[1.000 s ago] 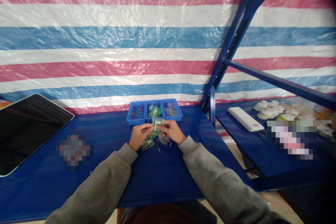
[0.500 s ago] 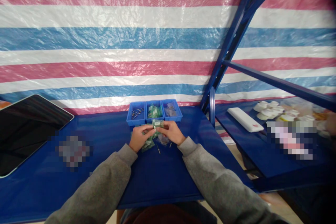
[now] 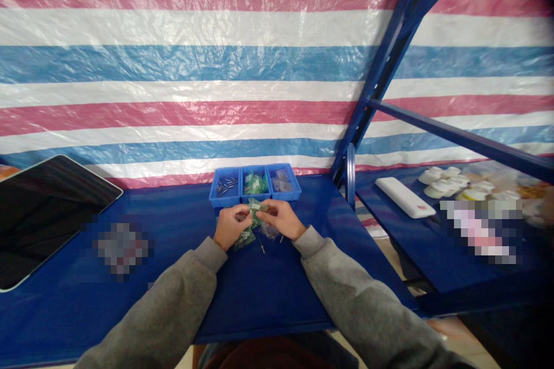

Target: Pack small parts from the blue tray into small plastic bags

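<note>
So, head cam, only view there is. Just below the middle of the frame, the left hand and right hand meet over a little green bag. Both sets of fingers look pinched on it, left at its left side, right at its right side (tips are tiny here, so no clue exactly how much plastic each one has). The bag sits up off the desk, just in front of three blue bins.

Left bin has metal pins, middle bin has green packets, right bin has clear packets. Lower down, another green packet lies by the left hand, a clear packet pokes out below the right, and a loose pin lies just below them.

My two cents on handling it: grip with thumb and index tips only, near the edges, so the middle stays visible. Let one hand be the anchor while the other does the fiddling. Thin plastic probably slips and crumples, so go easy on the squeeze. I'd also keep both wrists clear of that pin, since one careless brush could roll it.
</note>
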Available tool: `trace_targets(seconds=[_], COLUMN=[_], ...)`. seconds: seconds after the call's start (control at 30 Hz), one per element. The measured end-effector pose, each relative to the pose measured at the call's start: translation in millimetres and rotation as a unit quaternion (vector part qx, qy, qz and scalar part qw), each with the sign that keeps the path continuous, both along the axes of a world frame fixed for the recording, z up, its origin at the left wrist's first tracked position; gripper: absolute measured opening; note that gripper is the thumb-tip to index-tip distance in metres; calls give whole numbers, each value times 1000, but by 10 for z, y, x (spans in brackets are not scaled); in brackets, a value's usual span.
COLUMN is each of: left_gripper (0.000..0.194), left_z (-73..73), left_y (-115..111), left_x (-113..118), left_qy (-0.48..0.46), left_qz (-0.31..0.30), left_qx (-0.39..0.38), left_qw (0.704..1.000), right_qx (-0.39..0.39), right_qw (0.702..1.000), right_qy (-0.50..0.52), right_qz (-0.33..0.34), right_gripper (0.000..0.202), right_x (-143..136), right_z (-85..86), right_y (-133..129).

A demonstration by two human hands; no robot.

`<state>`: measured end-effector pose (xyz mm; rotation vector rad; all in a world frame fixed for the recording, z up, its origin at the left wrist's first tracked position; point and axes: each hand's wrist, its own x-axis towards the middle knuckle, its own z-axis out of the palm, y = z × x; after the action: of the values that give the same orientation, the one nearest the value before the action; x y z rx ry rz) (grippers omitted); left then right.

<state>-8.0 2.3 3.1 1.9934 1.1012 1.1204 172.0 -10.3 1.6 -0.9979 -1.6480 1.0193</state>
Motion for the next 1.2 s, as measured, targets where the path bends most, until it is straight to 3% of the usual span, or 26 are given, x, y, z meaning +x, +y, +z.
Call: trace_targets(seconds=[0.23, 0.53, 1.2], left_gripper=[16, 21, 20], left_z=[12, 70, 6], left_y=[-3, -9, 7], left_x=[9, 27, 16], left_qy=[-42, -58, -84], left_qz=[-19, -82, -75], left_qx=[-39, -133, -136], left_qw=[998, 986, 984], right_qx=[36, 7, -20], right_qw=[997, 999, 998], right_qy=[-50, 12, 51], right_qz=[-42, -38, -16], right_gripper=[24, 23, 16], right_x=[9, 9, 30], right_z=[1, -12, -54], right_y=[7, 18, 49])
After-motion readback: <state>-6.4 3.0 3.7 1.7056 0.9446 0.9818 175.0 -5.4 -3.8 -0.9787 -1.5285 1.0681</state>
